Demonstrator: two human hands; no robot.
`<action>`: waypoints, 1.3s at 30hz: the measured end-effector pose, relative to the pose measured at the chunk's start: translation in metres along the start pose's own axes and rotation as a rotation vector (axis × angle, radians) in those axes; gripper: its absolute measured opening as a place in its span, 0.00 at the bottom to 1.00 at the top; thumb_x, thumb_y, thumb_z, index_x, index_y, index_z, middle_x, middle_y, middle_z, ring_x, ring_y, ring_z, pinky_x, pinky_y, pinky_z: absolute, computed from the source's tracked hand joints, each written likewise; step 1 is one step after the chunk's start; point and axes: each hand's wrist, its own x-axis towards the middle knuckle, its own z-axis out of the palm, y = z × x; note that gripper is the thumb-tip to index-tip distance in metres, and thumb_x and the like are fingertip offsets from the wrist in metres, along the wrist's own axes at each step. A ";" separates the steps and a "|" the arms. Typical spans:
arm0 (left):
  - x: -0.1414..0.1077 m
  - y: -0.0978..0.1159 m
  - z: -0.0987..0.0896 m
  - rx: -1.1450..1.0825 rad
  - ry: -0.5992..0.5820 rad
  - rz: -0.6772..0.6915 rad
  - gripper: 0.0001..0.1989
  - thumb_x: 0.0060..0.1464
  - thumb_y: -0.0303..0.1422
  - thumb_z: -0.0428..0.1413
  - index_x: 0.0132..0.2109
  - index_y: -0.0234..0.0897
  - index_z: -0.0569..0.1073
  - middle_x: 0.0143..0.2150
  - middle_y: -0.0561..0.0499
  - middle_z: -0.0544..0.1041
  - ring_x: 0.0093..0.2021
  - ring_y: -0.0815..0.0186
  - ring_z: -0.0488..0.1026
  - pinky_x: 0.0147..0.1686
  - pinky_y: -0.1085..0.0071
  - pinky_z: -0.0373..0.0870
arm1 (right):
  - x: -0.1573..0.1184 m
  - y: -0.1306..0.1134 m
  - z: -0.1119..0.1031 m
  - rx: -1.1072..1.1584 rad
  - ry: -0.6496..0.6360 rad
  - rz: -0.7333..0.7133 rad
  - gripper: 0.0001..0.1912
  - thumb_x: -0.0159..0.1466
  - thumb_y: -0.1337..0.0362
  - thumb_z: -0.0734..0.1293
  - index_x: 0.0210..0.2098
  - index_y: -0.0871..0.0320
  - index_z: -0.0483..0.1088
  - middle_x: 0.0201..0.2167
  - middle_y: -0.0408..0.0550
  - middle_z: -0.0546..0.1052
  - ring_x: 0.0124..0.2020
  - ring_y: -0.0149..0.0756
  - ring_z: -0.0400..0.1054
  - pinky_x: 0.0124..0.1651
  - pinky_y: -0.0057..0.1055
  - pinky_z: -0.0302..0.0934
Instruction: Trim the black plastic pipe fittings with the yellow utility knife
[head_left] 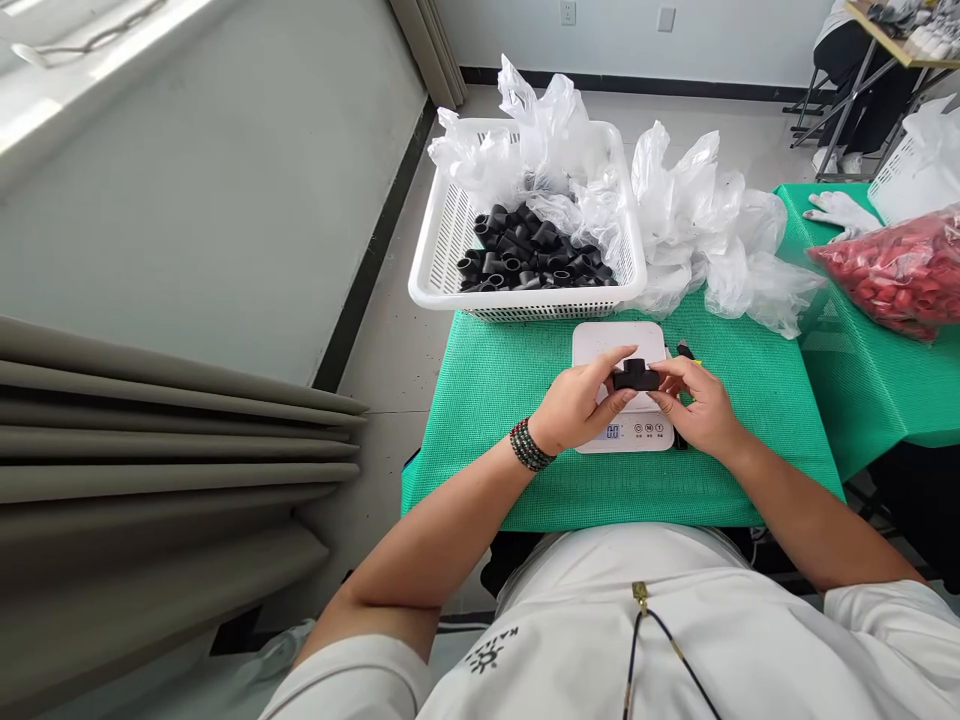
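Fingers (pixel 615 402) of left hand (pixel 576 402) and right hand (pixel 703 408) are holding a black fitting (pixel 636 377) over the scale (pixel 628 438); plastic bags (pixel 551 130) are partly covering the basket (pixel 525 298), upper center.

White scale (pixel 589 340), right of frame centre: digits on display (pixel 613 432) read 0.0; unit mark beside them too small to read. Three round buttons (pixel 649 428) right of display: circle-like sign, then M, then T; tiny characters beneath illegible. White shirt (pixel 570 630), bottom centre of frame: dark sun-like logo (pixel 487 657); lettering (pixel 504 637) just above, upside down, starts KAIL, rest unclear.
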 end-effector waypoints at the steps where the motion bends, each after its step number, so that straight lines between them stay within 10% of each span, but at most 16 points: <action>1: 0.000 0.000 0.000 -0.008 0.002 0.001 0.26 0.76 0.45 0.51 0.72 0.36 0.64 0.39 0.50 0.83 0.34 0.67 0.80 0.36 0.73 0.72 | 0.000 0.000 0.000 0.004 -0.001 0.001 0.15 0.76 0.49 0.68 0.55 0.50 0.76 0.39 0.48 0.81 0.33 0.37 0.77 0.32 0.33 0.75; 20: 0.000 0.000 0.001 0.037 0.000 -0.034 0.12 0.71 0.39 0.58 0.55 0.39 0.68 0.38 0.52 0.81 0.36 0.67 0.79 0.38 0.71 0.73 | -0.002 0.001 -0.002 0.065 -0.037 0.046 0.20 0.75 0.47 0.70 0.59 0.49 0.74 0.43 0.49 0.82 0.36 0.38 0.80 0.35 0.34 0.78; 39: 0.004 0.003 -0.004 0.056 0.015 0.009 0.22 0.75 0.52 0.51 0.49 0.36 0.75 0.37 0.47 0.82 0.35 0.65 0.79 0.36 0.70 0.73 | -0.004 0.001 -0.002 0.025 -0.066 -0.017 0.17 0.76 0.52 0.69 0.60 0.50 0.74 0.39 0.48 0.84 0.33 0.38 0.80 0.34 0.33 0.77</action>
